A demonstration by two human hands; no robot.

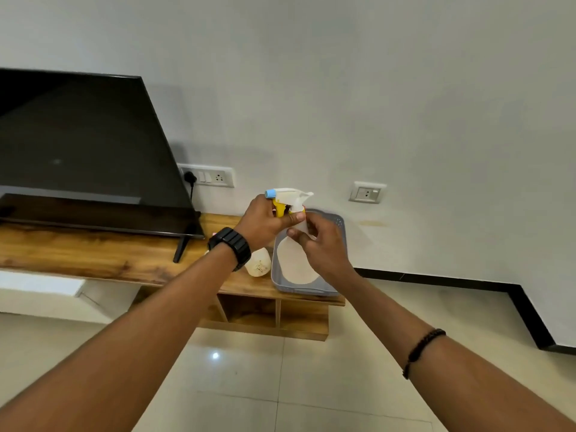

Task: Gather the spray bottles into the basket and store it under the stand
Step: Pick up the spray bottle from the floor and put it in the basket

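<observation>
On the stand (93, 254): basket (338, 226) at its right end, bottle (258, 263) just left, television (78, 151) farther left

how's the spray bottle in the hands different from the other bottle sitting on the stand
The held spray bottle is gripped by the left hand and right hand over the grey basket; the other bottle rests on the wooden stand, beside the basket and outside it. The held one shows its whole head, with blue nozzle and yellow trigger; the other's top is hidden behind the left wrist. Both have pale, whitish bodies.
</observation>
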